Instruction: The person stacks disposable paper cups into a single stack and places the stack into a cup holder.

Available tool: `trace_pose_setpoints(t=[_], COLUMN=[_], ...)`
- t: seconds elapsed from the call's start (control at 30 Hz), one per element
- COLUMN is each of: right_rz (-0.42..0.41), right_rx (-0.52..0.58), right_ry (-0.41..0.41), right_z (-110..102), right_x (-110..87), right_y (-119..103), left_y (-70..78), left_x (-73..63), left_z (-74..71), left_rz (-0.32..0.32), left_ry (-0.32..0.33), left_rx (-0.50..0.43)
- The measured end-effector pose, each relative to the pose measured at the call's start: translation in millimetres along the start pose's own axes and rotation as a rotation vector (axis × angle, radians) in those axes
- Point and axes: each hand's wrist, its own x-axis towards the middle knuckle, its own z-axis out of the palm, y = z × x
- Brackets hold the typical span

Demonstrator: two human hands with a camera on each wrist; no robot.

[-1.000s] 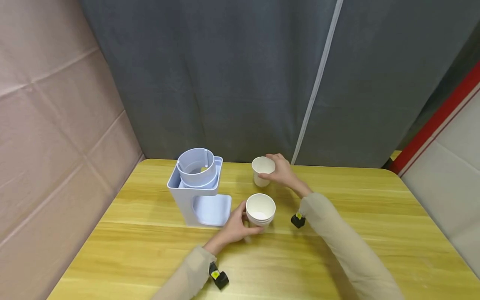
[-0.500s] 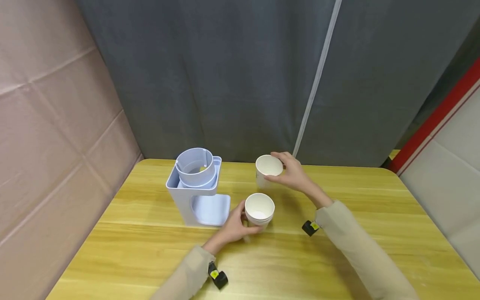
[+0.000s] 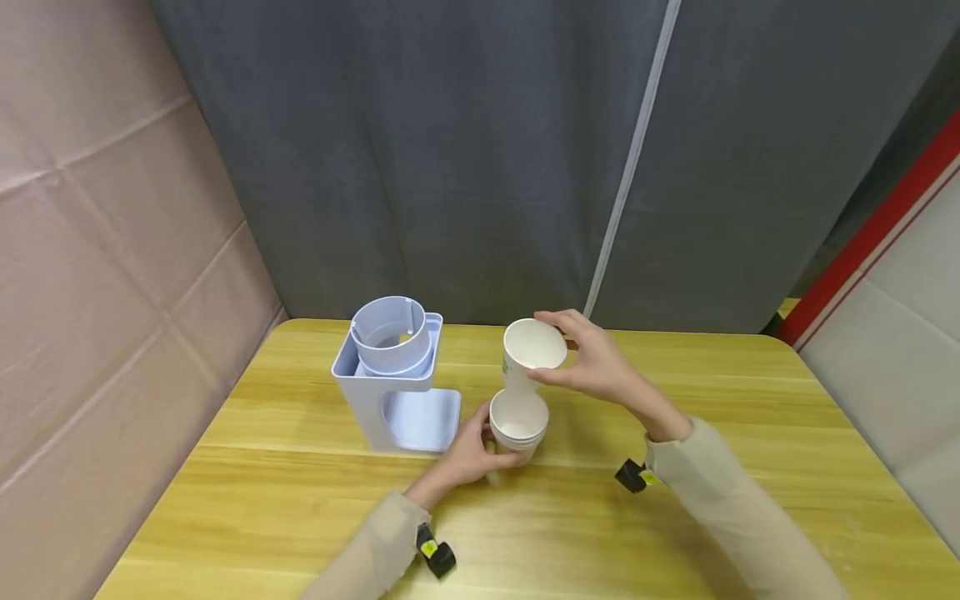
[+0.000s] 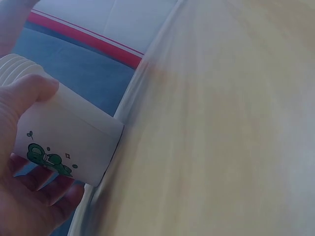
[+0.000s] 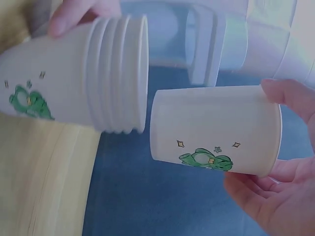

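A nested stack of white paper cups stands upright on the table, with several rims visible at its top in the right wrist view. My left hand grips the stack from its left side, the thumb across the near face. Above and just behind it, a single paper cup is held mouth up in my right hand, thumb and fingers near its rim. In the right wrist view this cup has a green cartoon print, and its base faces the stack's open top across a narrow gap.
Left of the cups stands a pale blue plastic stand with a round holder on top and a flat base plate. A grey curtain hangs behind the wooden table.
My right hand has lifted the single cup off the far part of the table and carried it towards me, over the stack. The left hand has stayed around the stack.
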Motion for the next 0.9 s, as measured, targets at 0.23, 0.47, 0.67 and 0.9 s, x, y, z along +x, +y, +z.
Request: trace_pose_setpoints(t=[0.23, 0.47, 0.67, 0.9], right_rz=[-0.026, -0.034, -0.029, -0.042], right_rx=[0.035, 0.022, 0.028, 0.046], right_ry=[-0.038, -0.073, -0.107, -0.130], right_z=[2.2, 5.9, 12.0, 22.1], right_x=[-8.9, -15.0, -18.7, -24.4], right_y=[-11.7, -13.4, -10.4, -2.1], left_y=[-4.1, 17.8, 5.7, -1.6], left_x=[-0.1, -3.4, -0.3, 1.0], left_z=[-1.3, -5.0, -3.1, -1.8], left_rz=[0.017, 0.009, -0.008, 0.006], left_ry=[-0.008, -0.013, -0.027, -0.023], left_rx=[-0.012, -0.014, -0.005, -0.016])
